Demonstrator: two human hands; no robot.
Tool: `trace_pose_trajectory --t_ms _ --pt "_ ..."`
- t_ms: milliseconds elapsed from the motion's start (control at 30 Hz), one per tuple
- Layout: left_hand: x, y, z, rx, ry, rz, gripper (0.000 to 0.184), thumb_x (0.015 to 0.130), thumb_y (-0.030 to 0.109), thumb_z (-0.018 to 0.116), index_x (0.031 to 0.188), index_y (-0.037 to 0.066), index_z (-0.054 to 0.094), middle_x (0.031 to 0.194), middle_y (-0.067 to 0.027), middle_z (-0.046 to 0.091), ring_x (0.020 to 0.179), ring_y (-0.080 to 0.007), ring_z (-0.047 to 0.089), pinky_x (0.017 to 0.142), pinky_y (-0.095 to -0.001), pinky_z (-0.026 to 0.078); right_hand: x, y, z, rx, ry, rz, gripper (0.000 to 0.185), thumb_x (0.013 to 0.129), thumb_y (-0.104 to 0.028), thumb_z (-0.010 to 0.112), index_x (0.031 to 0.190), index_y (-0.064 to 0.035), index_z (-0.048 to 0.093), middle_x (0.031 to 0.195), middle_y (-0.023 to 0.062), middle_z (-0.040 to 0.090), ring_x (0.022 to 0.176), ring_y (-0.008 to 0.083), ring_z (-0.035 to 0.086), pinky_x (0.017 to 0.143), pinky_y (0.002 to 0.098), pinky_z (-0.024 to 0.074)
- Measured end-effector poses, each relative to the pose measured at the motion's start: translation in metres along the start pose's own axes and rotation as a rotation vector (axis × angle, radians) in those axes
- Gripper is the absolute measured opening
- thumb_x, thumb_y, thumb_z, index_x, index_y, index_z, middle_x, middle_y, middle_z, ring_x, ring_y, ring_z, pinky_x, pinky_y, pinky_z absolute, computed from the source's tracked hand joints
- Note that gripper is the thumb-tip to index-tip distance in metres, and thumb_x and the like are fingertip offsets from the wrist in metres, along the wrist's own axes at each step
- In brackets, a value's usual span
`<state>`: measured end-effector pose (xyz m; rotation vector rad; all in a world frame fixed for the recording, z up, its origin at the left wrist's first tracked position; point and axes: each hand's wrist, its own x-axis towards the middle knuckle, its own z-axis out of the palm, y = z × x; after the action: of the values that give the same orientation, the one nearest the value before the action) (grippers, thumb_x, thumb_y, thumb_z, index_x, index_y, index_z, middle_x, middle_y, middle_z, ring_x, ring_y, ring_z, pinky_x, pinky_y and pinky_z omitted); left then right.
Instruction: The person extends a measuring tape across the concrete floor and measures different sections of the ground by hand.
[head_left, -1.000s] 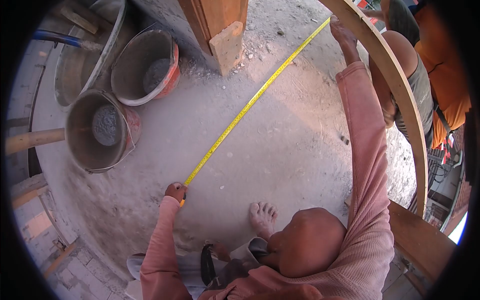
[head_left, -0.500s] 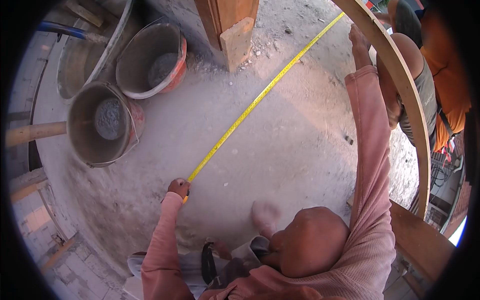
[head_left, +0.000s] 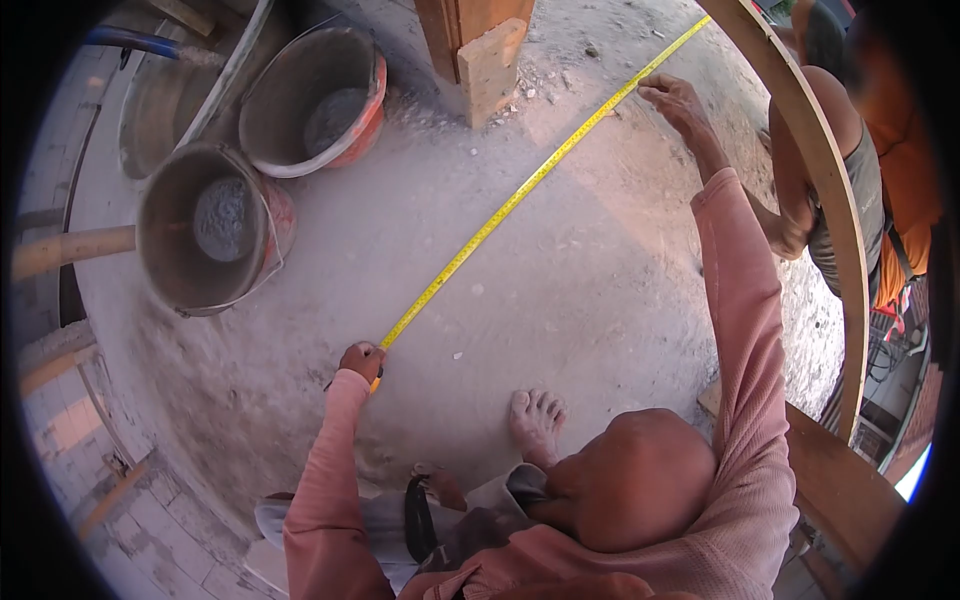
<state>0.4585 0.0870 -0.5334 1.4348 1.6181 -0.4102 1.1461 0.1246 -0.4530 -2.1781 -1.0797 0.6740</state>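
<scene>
The left hand [head_left: 362, 361], low and left of centre in the frame, is closed around the case of a tape measure [head_left: 376, 383], whose yellow edge shows below the fingers. From that fist the yellow blade [head_left: 520, 200] runs out straight, diagonally to the upper right, above the dusty floor [head_left: 600, 310]. The right hand [head_left: 683, 108], upper right, reaches along the blade's right side, fingers bunched, tips right at its edge; whether they pinch or touch it, I cannot tell. Beyond that hand, the blade reaches the curved wooden strip [head_left: 852, 250] near the top edge. Another person [head_left: 832, 112] is behind the strip, upper right. A wooden post [head_left: 493, 30] stands at top centre, left of the blade. Two buckets [head_left: 168, 235] sit farther out, upper left.
</scene>
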Motion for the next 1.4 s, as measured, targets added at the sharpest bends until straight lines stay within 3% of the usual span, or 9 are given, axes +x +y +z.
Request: trace_pose_trajectory --t_ms 100,367,700,800,900,1100,1300,1333,1400 --pt "-0.004 0.004 -0.003 0.015 -0.004 -0.013 0.028 0.083 0.031 0.064 0.074 0.005 0.068 0.068 -0.0095 0.064 0.065 -0.0204 0.061 0.066 -0.0354 0.048 -0.026 0.020 0.054 -0.098 -0.122 -0.099 0.025 0.084 -0.023 0.068 0.101 -0.0052 0.071 0.084 0.0107 0.070 0.082 0.0208 0.065 0.076 0.0351 0.0502" --pt "-0.002 0.003 -0.002 0.000 -0.013 -0.042 0.028 0.083 0.030 0.064 0.076 0.003 0.068 0.067 -0.0087 0.063 0.065 -0.0188 0.060 0.066 -0.0345 0.048 -0.042 0.035 0.095 -0.290 0.005 -0.289 0.015 0.083 -0.016 0.061 0.089 -0.0022 0.064 0.090 0.0187 0.066 0.090 0.0368 0.064 0.080 0.0461 0.0498" --pt "-0.009 0.012 -0.005 0.000 -0.020 -0.026 0.030 0.085 0.032 0.064 0.079 0.003 0.069 0.069 -0.0093 0.064 0.067 -0.0201 0.060 0.066 -0.0348 0.048 -0.092 0.054 0.062 -0.499 0.020 -0.075 0.017 0.085 -0.017 0.058 0.094 -0.0029 0.062 0.090 0.0181 0.064 0.091 0.0351 0.064 0.079 0.0443 0.0520" --pt "-0.011 0.009 -0.003 -0.023 0.005 -0.023 0.030 0.087 0.030 0.064 0.077 0.002 0.067 0.063 -0.0046 0.060 0.060 -0.0141 0.054 0.060 -0.0315 0.044 -0.103 0.019 0.081 0.564 -0.081 0.450 0.016 0.088 -0.015 0.055 0.094 -0.0012 0.061 0.087 0.0094 0.063 0.090 0.0255 0.065 0.077 0.0369 0.0542" --pt "-0.011 0.009 -0.005 0.002 -0.018 -0.023 0.030 0.087 0.030 0.064 0.077 0.002 0.068 0.064 -0.0051 0.061 0.061 -0.0143 0.054 0.061 -0.0320 0.044 -0.109 0.007 0.104 0.985 -0.192 0.544 0.014 0.091 -0.012 0.052 0.094 -0.0013 0.061 0.088 0.0032 0.060 0.086 0.0168 0.062 0.076 0.0297 0.0534" --pt "-0.016 0.024 -0.012 0.006 -0.052 -0.094 0.031 0.087 0.034 0.063 0.083 0.004 0.070 0.072 -0.0103 0.067 0.069 -0.0219 0.064 0.069 -0.0360 0.050 -0.123 -0.037 0.123 0.867 -0.451 0.601 0.015 0.092 -0.012 0.050 0.096 -0.0030 0.062 0.087 0.0013 0.058 0.075 0.0125 0.056 0.075 0.0268 0.0504" --pt "-0.021 0.025 -0.011 0.075 -0.021 -0.093 0.032 0.089 0.035 0.061 0.083 0.005 0.069 0.075 -0.0087 0.065 0.073 -0.0196 0.061 0.072 -0.0338 0.048 -0.185 -0.072 0.145 0.261 -0.614 0.283 0.027 0.093 -0.015 0.049 0.114 -0.0048 0.063 0.083 0.0016 0.054 0.076 0.0116 0.054 0.073 0.0279 0.0498" --pt "-0.020 0.025 -0.011 0.098 -0.012 -0.095 0.032 0.089 0.036 0.061 0.084 0.005 0.069 0.077 -0.0089 0.066 0.075 -0.0205 0.062 0.074 -0.0342 0.048 -0.200 -0.072 0.155 0.109 -0.655 0.143 0.033 0.099 -0.024 0.043 0.120 -0.0076 0.063 0.087 0.0015 0.055 0.076 0.0106 0.054 0.078 0.0280 0.0511" --pt "-0.017 0.028 -0.014 0.145 -0.067 -0.129 0.032 0.089 0.038 0.060 0.092 0.007 0.070 0.088 -0.0105 0.068 0.086 -0.0243 0.064 0.082 -0.0367 0.049 -0.236 -0.071 0.184 -0.026 -0.584 -0.249 0.040 0.098 -0.019 0.046 0.137 -0.0095 0.051 0.090 0.0099 0.055 0.076 0.0195 0.056 0.075 0.0350 0.0526"
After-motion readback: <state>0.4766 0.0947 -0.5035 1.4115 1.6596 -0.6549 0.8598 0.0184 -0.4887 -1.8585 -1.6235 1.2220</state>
